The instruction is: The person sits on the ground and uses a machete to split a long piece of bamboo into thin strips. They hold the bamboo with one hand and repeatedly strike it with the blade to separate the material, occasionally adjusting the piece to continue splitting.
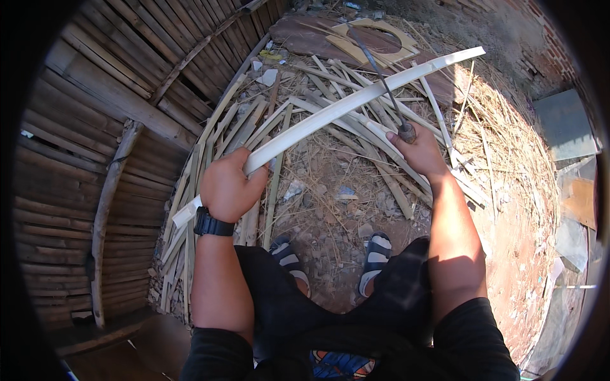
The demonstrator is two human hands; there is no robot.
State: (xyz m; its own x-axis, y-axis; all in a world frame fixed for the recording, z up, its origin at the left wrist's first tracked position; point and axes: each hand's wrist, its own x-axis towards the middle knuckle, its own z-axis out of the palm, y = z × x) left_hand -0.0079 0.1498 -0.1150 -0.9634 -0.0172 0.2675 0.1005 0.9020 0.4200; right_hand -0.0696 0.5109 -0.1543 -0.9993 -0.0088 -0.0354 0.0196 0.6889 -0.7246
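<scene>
My left hand [230, 184] is closed around a long, pale split bamboo strip [330, 113], gripping it near its lower end. The strip slants up to the right, its far tip raised beyond my right hand. In my right hand [419, 151] is the wooden handle of a long, dark, narrow-bladed knife [368, 53]. Its blade points up and away to the left, crossing the strip past its middle. I cannot tell whether blade and strip touch. A dark watch sits on my left wrist.
Several bamboo strips [397, 184] lie heaped ahead and to the left, among straw and debris. A bamboo-slat wall [82, 127] rises on the left. Farther off lies a yellowish board with a round cutout [410, 43]. Sheet panels [565, 124] stand at the right. My sandalled feet are below.
</scene>
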